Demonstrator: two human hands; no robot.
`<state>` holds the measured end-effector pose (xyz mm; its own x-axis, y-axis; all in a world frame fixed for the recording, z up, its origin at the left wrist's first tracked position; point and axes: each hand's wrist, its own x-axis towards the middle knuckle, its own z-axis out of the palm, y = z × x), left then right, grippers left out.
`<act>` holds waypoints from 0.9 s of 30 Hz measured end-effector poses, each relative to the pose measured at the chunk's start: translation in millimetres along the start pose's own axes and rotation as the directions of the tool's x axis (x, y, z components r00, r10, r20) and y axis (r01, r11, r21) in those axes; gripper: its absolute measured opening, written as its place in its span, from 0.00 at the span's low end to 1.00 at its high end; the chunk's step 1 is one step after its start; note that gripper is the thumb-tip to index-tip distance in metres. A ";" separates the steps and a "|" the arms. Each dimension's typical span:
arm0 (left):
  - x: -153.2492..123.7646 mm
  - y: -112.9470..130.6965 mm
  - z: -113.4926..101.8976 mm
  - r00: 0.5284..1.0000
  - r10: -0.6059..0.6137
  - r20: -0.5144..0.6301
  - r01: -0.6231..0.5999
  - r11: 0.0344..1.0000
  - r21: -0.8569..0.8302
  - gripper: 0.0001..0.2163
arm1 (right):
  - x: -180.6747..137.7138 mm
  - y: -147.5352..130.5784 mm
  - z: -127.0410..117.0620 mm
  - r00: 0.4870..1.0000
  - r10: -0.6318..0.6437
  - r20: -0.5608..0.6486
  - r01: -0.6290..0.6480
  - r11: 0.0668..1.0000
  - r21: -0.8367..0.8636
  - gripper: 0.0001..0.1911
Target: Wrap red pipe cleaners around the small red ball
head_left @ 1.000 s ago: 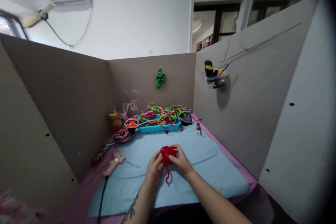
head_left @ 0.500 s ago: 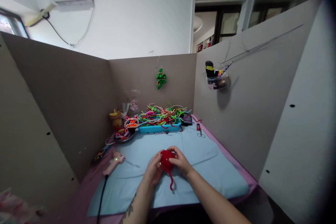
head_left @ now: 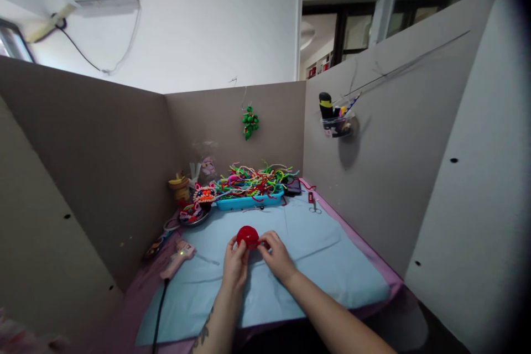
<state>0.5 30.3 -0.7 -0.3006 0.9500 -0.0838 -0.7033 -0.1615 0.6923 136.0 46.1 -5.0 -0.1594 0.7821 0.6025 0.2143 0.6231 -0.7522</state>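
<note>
A round red fuzzy piece (head_left: pixel 248 235), apparently coiled from chenille stem, is held over the blue cloth. My left hand (head_left: pixel 235 264) grips it from below left, thumb across its lower face and fingers behind. At its right edge, my right hand (head_left: pixel 275 254) is closed in a pinch on what looks like the piece's red stem end, mostly hidden by the fingertips. Left of my hands lies a pink hot glue gun (head_left: pixel 179 261) with a lit green light and a black cord, its nozzle side pointing toward the back.
A blue tray (head_left: pixel 249 202) heaped with colourful chenille stems stands at the back, scissors (head_left: pixel 315 209) to its right. A metal bowl (head_left: pixel 194 221) with colourful pieces is at back left. Grey panels (head_left: pixel 357 188) enclose the table, and a green ornament (head_left: pixel 250 123) hangs behind.
Both hands have lifted the red piece up and slightly left, turning it. Its loose tail, hanging down before, no longer dangles; my right hand has shifted to a pinch at the right edge.
</note>
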 end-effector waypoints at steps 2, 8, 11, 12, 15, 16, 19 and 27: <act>-2.0 -1.5 0.5 1.000 0.010 -0.013 -0.009 0.997 0.073 0.23 | 1.3 3.9 0.9 1.000 -0.021 -0.022 0.021 0.999 -0.035 0.09; -7.5 -5.0 0.7 0.988 0.156 0.025 -0.154 0.918 0.365 0.27 | 1.0 5.7 -3.4 0.993 -0.097 -0.074 0.081 0.977 -0.196 0.10; -7.3 -3.1 1.8 0.985 0.168 -0.030 -0.149 0.931 0.332 0.26 | -2.2 -4.0 -3.3 0.974 -0.192 -0.118 0.128 0.902 -0.412 0.08; -7.1 -2.2 2.4 0.986 0.158 -0.050 -0.136 0.943 0.303 0.27 | -3.3 -7.8 -3.0 0.967 -0.228 -0.116 0.150 0.871 -0.468 0.08; -6.9 0.0 3.8 0.989 0.128 -0.072 -0.108 0.966 0.233 0.27 | -5.7 -16.4 -2.1 0.957 -0.285 -0.059 0.208 0.814 -0.542 0.07; -7.0 0.4 4.0 0.990 0.121 -0.072 -0.102 0.969 0.225 0.27 | -6.0 -17.9 -1.9 0.958 -0.285 -0.040 0.217 0.808 -0.548 0.07; -7.5 0.4 3.4 0.992 0.105 -0.066 -0.088 0.971 0.223 0.26 | -6.1 -18.2 -1.8 0.963 -0.268 -0.005 0.221 0.806 -0.549 0.08; -5.2 -0.3 1.3 0.992 0.086 -0.088 -0.064 0.971 0.232 0.23 | -8.0 -18.1 -1.0 0.958 -0.271 0.089 0.277 0.805 -0.525 0.14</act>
<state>3.1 25.8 0.5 -0.4157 0.9054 -0.0869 -0.5143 -0.1552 0.8435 134.4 28.6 4.0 -0.2971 0.5813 0.7575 0.6342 0.7132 -0.2985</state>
